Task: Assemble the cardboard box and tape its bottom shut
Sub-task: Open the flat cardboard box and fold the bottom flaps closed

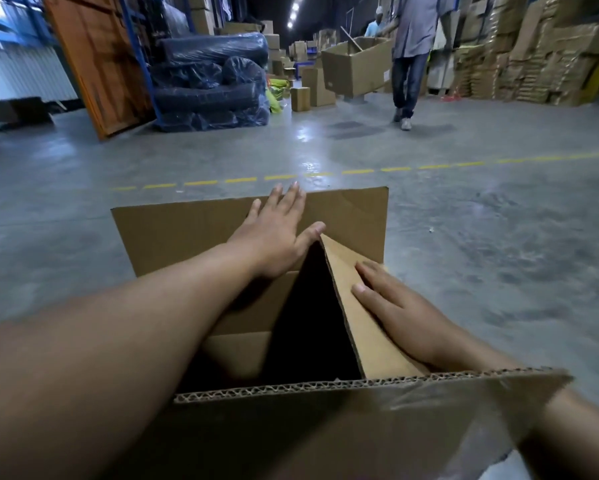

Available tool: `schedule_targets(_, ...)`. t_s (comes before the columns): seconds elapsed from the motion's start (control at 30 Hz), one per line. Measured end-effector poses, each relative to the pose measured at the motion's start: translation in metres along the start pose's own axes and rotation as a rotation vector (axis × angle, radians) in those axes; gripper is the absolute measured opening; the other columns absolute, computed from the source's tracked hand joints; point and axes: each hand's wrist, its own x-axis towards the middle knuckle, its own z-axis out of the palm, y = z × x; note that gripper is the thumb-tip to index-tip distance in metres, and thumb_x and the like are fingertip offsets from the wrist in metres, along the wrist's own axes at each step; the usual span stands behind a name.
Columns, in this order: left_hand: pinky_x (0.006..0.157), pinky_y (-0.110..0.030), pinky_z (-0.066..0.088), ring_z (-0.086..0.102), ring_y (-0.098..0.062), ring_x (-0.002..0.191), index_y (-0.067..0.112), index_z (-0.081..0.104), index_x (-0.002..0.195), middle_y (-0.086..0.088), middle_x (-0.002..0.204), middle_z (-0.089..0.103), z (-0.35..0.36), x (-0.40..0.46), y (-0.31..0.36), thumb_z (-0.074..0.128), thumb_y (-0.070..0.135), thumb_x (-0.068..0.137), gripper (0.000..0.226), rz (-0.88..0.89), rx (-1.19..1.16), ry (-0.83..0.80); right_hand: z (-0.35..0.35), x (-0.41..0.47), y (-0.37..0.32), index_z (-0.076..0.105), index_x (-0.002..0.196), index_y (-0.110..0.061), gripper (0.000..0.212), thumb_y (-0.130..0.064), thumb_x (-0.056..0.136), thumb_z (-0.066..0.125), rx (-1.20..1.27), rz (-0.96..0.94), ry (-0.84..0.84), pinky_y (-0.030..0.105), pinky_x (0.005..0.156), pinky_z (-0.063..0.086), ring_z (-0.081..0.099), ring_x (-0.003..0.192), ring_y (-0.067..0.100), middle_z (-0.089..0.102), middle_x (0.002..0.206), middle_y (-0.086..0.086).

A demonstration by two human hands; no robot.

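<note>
A brown cardboard box (173, 237) stands on the concrete floor right in front of me, its flaps partly up and a dark opening in the middle. My left hand (277, 233) lies flat, fingers spread, against the far flap (353, 216). My right hand (395, 310) presses flat on the right side flap (346, 271), which slants down into the opening. The near flap (325, 431) stands up towards me, its corrugated edge showing. No tape is in sight.
A person (415, 53) walks away at the back right, carrying a large open carton (353, 67). Stacks of flat cardboard (540, 53) fill the right side. Wrapped dark rolls (211, 81) and an orange panel (97, 60) stand at the left. A dashed yellow line (291, 175) crosses the floor.
</note>
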Motion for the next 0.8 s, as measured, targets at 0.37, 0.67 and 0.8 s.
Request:
schedule_targets(0.37, 0.12, -0.04, -0.009, -0.02, -0.012, 0.147, 0.021, -0.009, 0.155, 0.007, 0.161, -0.017, 0.0, -0.002, -0.012, 0.014, 0.06, 0.098, 0.073, 0.032, 0.01, 0.003, 0.028, 0.013, 0.006, 0.009, 0.155, -0.024, 0.071, -0.06, 0.095, 0.022, -0.58, 0.011, -0.17, 0.039, 0.118, 0.0, -0.003, 0.147, 0.008, 0.002, 0.162, -0.005)
schedule_targets(0.67, 0.121, -0.042, -0.007, -0.02, -0.012, 0.147, 0.021, -0.009, 0.155, 0.007, 0.161, -0.018, -0.005, -0.012, -0.023, 0.012, 0.063, 0.096, 0.076, 0.052, 0.066, -0.017, 0.046, 0.013, 0.001, 0.005, 0.155, -0.019, 0.075, -0.061, 0.095, 0.022, -0.629, 0.034, -0.2, 0.039, 0.119, -0.004, -0.007, 0.148, 0.013, -0.003, 0.162, -0.002)
schedule_targets(0.8, 0.12, -0.044, -0.006, -0.018, -0.012, 0.147, 0.02, -0.007, 0.155, 0.006, 0.162, -0.016, -0.01, -0.012, -0.02, 0.013, 0.067, 0.093, 0.08, 0.039, 0.079, -0.045, 0.041, 0.015, -0.001, 0.008, 0.155, -0.019, 0.077, -0.064, 0.093, 0.024, -0.624, 0.056, -0.188, 0.04, 0.118, -0.001, -0.003, 0.148, 0.013, 0.0, 0.163, -0.001)
